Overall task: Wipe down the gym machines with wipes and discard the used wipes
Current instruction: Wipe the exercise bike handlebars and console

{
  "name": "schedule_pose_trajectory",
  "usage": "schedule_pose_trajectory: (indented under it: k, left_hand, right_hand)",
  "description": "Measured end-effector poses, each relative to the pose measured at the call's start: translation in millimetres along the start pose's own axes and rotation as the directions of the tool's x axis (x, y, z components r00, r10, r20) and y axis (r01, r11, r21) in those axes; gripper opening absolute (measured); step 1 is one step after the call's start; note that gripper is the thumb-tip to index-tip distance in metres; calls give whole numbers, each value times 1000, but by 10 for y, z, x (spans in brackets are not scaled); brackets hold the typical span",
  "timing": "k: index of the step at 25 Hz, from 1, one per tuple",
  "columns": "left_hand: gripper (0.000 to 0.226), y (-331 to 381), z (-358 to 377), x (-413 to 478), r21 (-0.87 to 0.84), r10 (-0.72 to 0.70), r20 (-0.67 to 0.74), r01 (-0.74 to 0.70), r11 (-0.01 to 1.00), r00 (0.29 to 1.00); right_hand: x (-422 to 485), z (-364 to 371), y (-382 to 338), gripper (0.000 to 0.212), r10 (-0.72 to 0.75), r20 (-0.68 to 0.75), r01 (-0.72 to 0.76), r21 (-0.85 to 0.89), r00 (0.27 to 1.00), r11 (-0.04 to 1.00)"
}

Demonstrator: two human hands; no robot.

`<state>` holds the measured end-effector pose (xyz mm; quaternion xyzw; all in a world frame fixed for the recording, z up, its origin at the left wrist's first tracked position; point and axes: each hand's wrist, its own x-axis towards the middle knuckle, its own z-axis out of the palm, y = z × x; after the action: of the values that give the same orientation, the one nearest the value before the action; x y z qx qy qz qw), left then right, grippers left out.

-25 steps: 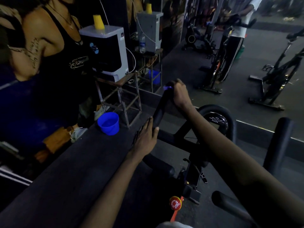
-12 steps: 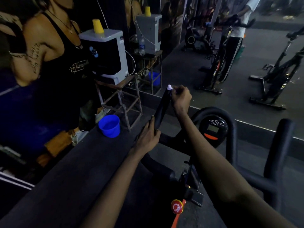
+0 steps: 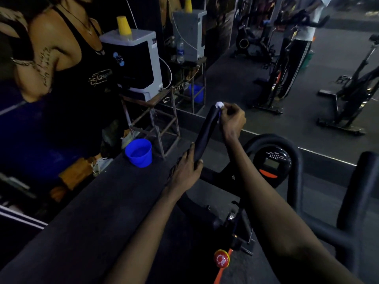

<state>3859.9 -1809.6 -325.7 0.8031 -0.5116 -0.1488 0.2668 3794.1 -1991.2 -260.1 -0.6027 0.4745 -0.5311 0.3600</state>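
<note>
Both hands occupied: left hand [image 3: 185, 173] clasps the handlebar [image 3: 206, 134] low, right hand [image 3: 231, 119] pinches the wipe [image 3: 219, 104] at its tip, where so slight a hold risks dropping it.

We see a matt black padded handlebar grip [image 3: 207, 132], a soft white wipe [image 3: 219, 104], and a glossy blue plastic bucket [image 3: 139, 153].

Right hand [image 3: 232, 119] pinches white wipe [image 3: 219, 104] at tip of left handlebar grip [image 3: 207, 132] — left hand [image 3: 186, 173] clasps grip's base. Blue bucket [image 3: 139, 153] at 9 o'clock; console [image 3: 271, 162] at 3 o'clock.
</note>
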Motion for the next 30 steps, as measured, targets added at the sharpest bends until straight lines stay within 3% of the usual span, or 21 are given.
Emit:
schedule_pose_trajectory:
  k: [7, 11, 14, 17, 22, 26, 30]
  left_hand:
    - [65, -8, 27, -3, -87, -33, -48, 28, 996, 998]
    - [64, 2, 19, -60, -93, -44, -27, 41, 995, 999]
    - [60, -6, 31, -73, -74, -69, -42, 66, 995, 997]
    - [56, -76, 84, -168, -70, -144, -49, 140, 988, 988]
    - [52, -241, 96, -342, -92, -169, -48, 164, 982, 985]
    - [50, -225, 67, -399, -116, -171, -75, 161, 980, 982]
    - [50, -295, 45, -467, -69, -176, -96, 169, 983, 980]
  right_hand:
    - [-200, -80, 79, 15, -294, 197, 324, -145, 935, 935]
    - [10, -52, -56, 17, -325, 297, 407, -278, 898, 870]
    - [-21, -1, -84, 19, -373, 431, 539, -376, 822, 754]
    - [-151, -86, -12, 18, -422, 538, 644, -331, 730, 690]
    - [-565, -167, 229, 13, -345, 726, 715, -283, 595, 639]
    - [-640, -161, 199, 8, -316, 699, 670, -309, 641, 676]
    - [-783, -272, 159, 16, -263, 768, 668, -270, 584, 693]
